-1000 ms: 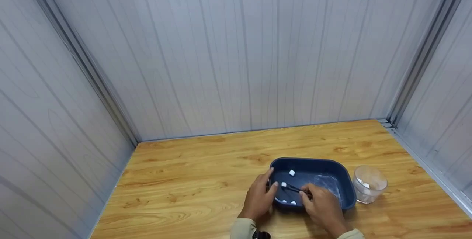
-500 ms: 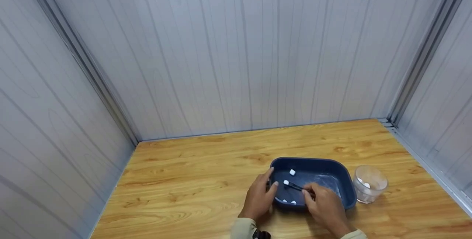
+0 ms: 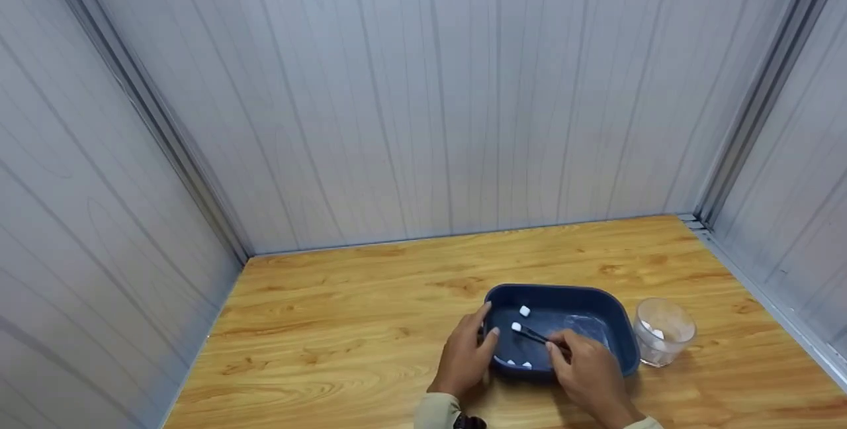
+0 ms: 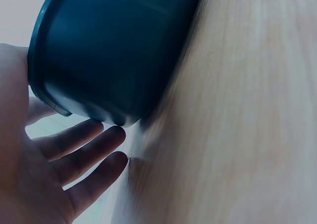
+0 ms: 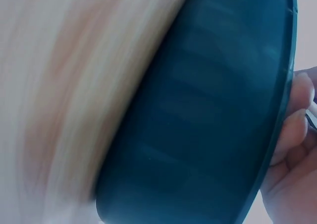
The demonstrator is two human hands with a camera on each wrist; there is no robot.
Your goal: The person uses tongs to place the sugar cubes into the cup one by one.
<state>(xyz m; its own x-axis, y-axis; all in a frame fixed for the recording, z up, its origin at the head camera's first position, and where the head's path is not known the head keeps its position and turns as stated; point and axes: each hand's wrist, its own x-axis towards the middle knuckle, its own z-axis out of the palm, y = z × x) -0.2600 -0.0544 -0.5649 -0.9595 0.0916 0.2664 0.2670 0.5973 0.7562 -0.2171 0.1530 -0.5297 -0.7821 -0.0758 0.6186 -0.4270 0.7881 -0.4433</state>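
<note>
One white cube [image 3: 516, 327] sits at the tips of the dark tweezers [image 3: 531, 335], in the left half of the blue basin [image 3: 582, 294]; whether it hangs clear of the basin floor, I cannot tell. It looks light and perhaps a little slick or crumbly (it is too small here to read its material), so a gentle squeeze on two opposite flat faces should serve better than a pinch at a corner, where it could twist out. Too much pressure might chip it or shoot it sideways.

Of the two hands, the right hand [image 3: 585, 373] pinches the tweezers between thumb and fingers, back from the tips. They seem slim and springy, so little force should do. The left hand [image 3: 465, 354] holds the basin at its left side, thumb over the rim, fingers loosely along the outer wall. That basin looks stiff and fairly light, likely to slide on the counter [image 3: 331, 330] if left unsteadied; its rim is the sensible place to hold.

Just behind the first lies a second cube [image 3: 525, 311], and two white pieces [image 3: 527, 365] show by the near wall. To the right, beside the basin, stands a clear glass [image 3: 681, 333] with white lumps [image 3: 657, 334] inside: smooth, probably breakable, best taken round its side.
</note>
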